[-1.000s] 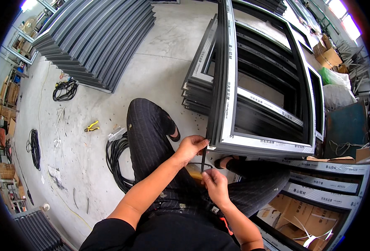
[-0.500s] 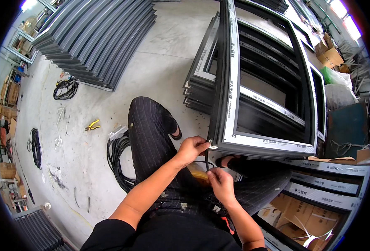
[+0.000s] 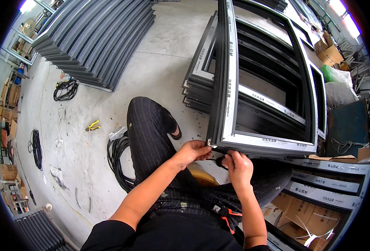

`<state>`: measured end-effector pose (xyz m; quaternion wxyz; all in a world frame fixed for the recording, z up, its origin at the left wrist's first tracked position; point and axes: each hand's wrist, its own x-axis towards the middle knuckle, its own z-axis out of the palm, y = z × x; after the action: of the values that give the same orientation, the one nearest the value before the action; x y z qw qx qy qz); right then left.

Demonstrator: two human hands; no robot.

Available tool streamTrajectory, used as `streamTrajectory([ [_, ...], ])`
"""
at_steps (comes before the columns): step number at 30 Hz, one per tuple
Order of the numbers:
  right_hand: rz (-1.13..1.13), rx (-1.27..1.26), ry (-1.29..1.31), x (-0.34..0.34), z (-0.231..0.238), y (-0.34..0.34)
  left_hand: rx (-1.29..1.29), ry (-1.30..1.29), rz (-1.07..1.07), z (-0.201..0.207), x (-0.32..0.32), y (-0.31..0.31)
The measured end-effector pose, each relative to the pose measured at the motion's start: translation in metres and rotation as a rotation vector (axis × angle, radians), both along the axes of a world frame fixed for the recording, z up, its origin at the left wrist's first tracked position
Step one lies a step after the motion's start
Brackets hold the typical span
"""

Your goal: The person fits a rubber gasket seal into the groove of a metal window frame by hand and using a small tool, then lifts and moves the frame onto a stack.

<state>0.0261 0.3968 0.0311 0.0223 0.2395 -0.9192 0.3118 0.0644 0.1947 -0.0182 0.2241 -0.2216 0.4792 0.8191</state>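
Observation:
Closed at the near left corner of a dark window frame (image 3: 273,142) with white protective film, my left hand (image 3: 193,152) pinches a thin black rubber strip (image 3: 211,159). The strip runs across to my right hand (image 3: 239,167), whose fingers are also closed on it, just under the frame's near edge. How far the strip enters the frame's groove is hidden by my fingers. Below the hands, between my legs, lies a round yellow thing (image 3: 204,177), partly covered. A coil of black strip (image 3: 117,163) rests on the floor beside my left leg.
Further window frames (image 3: 199,71) are stacked beneath. A tall stack of grey profiles (image 3: 97,42) stands far left. Yellow-handled pliers (image 3: 93,125) and a black cable coil (image 3: 66,89) lie on the floor. A red-handled tool (image 3: 228,221) is at my waist. More filmed frames (image 3: 323,201) stand right.
My right hand has risen and moved right, up to the frame's near edge. The strip, which hung down from the corner, now runs sideways. My left hand stays near the corner.

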Motion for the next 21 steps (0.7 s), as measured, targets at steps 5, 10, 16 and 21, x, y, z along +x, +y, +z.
streamTrajectory([
  [5,-0.023,0.038,0.016,-0.001,-0.005,-0.003,-0.090,0.068,0.129,-0.013,0.003,0.019],
  [10,-0.055,0.050,0.031,0.001,-0.011,-0.004,-0.097,0.095,0.228,-0.012,0.010,0.028],
  [16,-0.059,0.032,0.056,0.002,-0.012,-0.009,0.098,-0.015,0.296,-0.019,0.007,0.046],
  [21,-0.070,0.040,0.039,0.002,-0.013,-0.003,0.083,0.013,0.353,-0.020,0.004,0.049],
])
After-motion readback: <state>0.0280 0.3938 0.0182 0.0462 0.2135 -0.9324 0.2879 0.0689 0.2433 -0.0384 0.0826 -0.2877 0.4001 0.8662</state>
